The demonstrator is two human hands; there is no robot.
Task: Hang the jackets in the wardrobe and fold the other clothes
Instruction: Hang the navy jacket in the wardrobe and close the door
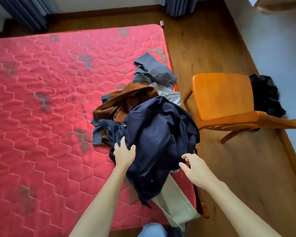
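A heap of clothes lies at the right edge of a red quilted mattress (41, 100). On top is a crumpled navy jacket (157, 137). Behind it sit a brown garment (126, 100) and a grey shirt (154, 71). Beige trousers (176, 206) stick out from under the jacket toward me. My left hand (124, 153) rests with spread fingers on the jacket's left side. My right hand (194, 168) hovers with relaxed fingers by the jacket's right edge and holds nothing.
An orange wooden chair (224, 98) stands on the wooden floor right of the bed, with a black garment (265, 94) beyond it. Blue curtains (29, 12) hang along the far wall. My knee in blue jeans (152, 230) shows at the bottom.
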